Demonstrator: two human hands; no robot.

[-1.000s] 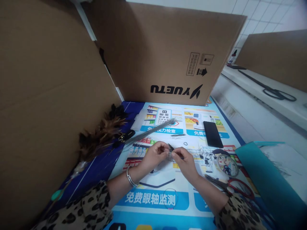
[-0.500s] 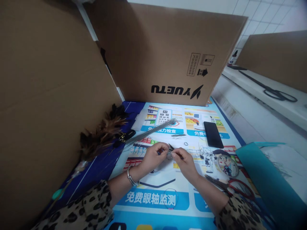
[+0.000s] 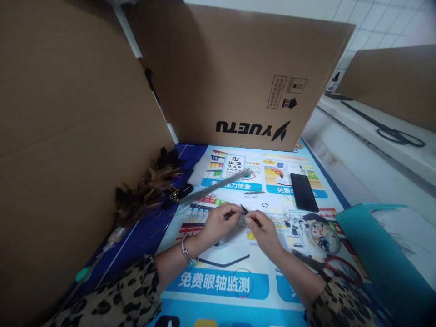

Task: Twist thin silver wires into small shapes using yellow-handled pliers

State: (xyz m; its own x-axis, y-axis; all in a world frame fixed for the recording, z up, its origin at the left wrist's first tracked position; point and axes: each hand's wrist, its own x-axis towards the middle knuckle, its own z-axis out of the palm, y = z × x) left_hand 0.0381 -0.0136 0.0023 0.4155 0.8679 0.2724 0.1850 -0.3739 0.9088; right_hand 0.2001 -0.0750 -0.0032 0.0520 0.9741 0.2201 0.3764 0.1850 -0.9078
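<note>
My left hand [image 3: 220, 226] and my right hand [image 3: 264, 231] almost meet over the middle of the printed mat [image 3: 223, 313]. Fingertips of both are pinched on a small loop of thin wire [image 3: 241, 221]. A dark pointed tool tip [image 3: 243, 208] shows just behind the fingers; its remaining part is hidden, and I cannot tell whether a hand holds it. Beyond the hands lies a small dark ring [image 3: 265, 205]. A larger thin wire ring [image 3: 243, 282] with a pink spot rests nearer to me.
A bundle of straight wires [image 3: 216, 186] lies at the back left, by a feather duster [image 3: 146, 193]. To the right are a black phone [image 3: 304, 192], a clear round dish [image 3: 324, 237], red-handled scissors [image 3: 344, 269] and a teal box [image 3: 381, 254]. Cardboard walls [image 3: 238, 63] stand behind and left.
The view has shifted very slightly. Both hands stay pinched together at the wire loop, with only a tiny shift of the fingers.
</note>
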